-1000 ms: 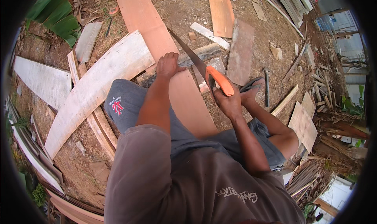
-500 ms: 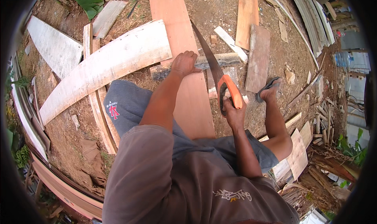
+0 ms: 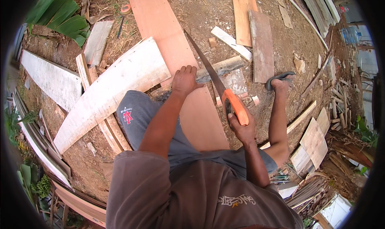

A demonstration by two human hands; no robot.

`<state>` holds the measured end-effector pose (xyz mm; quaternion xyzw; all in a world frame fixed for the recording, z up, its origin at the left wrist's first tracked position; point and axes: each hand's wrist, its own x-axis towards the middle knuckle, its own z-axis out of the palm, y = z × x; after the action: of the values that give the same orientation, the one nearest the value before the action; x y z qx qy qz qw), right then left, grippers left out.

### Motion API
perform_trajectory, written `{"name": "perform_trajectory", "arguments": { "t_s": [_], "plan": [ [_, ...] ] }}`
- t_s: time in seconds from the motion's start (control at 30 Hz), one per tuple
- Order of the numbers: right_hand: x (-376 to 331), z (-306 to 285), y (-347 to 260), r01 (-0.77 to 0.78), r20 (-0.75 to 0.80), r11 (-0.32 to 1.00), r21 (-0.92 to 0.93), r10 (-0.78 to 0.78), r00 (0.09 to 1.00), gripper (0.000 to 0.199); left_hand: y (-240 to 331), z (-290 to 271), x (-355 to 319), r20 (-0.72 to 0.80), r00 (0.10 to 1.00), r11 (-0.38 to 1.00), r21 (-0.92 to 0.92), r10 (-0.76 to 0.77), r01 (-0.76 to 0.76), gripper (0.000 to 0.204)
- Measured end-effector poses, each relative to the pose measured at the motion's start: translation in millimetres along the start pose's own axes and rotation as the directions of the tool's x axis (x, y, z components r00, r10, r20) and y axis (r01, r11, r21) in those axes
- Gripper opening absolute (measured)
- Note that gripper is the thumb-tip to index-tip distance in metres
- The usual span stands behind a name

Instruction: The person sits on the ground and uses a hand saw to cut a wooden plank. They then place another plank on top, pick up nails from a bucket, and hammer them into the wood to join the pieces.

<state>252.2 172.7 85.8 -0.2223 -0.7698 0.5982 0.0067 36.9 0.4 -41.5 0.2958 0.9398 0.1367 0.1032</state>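
Right hand (image 3: 242,129): grip fully closed around the orange handle of a handsaw (image 3: 218,85), fingers wrapped through it. Left hand (image 3: 185,80): flat and spread, palm down, pressing on the long reddish-brown plank (image 3: 176,64) just beside the saw blade; it grasps nothing. The plank lies across a short weathered timber (image 3: 224,66) that props it off the bare earth ground (image 3: 208,16); a knee in grey shorts also bears on its near end. Setting: an outdoor yard of dry soil strewn with offcuts. A curved pale board (image 3: 112,92) lies to the left of the plank, a second pale board (image 3: 50,78) farther left, and two brown boards (image 3: 256,36) to the upper right. Green banana leaves (image 3: 60,16) fill the upper left corner; stacked laths and scrap line the right rim. A sandalled foot (image 3: 280,79) rests on the soil to the right of the saw. Saw: long axis runs diagonally, handle low and near the person, blade tip pointing up and left, away from the body, the blade meeting the plank's right edge beside the left hand.
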Motion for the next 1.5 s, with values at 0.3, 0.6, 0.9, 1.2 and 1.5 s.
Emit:
{"name": "perform_trajectory", "arguments": {
  "t_s": [0.3, 0.6, 0.9, 1.2, 1.5],
  "plan": [
    [-162.7, -81.2, -21.2, 0.063, 0.03, 0.982, -0.18, -0.058, 0.998, 0.06, 2.3, 9.7, 0.7, -0.055, 0.998, 0.999, 0.039, -0.005, 0.007, 0.074],
    [16.5, 7.0, 37.3, 0.148, 0.039, 0.988, 0.033, -0.149, 0.988, 0.064, 7.4, 2.8, 0.4, -0.043, 0.996, 0.996, 0.052, -0.072, 0.074, 0.072],
    [-155.2, -81.5, -10.3, 0.047, 0.06, 0.991, -0.127, -0.04, 0.997, 0.062, 1.4, 13.3, 5.7, -0.077, 0.996, 0.999, 0.011, -0.047, 0.048, 0.07],
    [-13.3, -22.8, 5.8, 0.032, 0.009, 0.998, 0.052, -0.032, 0.999, 0.059, 11.2, -1.8, 2.4, -0.017, 0.998, 0.998, 0.035, -0.06, 0.06, 0.078],
    [-46.7, -13.8, 29.2, 0.099, -0.051, 0.993, 0.07, -0.095, 0.994, 0.063, 16.4, 11.2, -12.1, -0.058, 0.996, 0.997, 0.051, 0.06, -0.057, 0.075]
  ]
}}
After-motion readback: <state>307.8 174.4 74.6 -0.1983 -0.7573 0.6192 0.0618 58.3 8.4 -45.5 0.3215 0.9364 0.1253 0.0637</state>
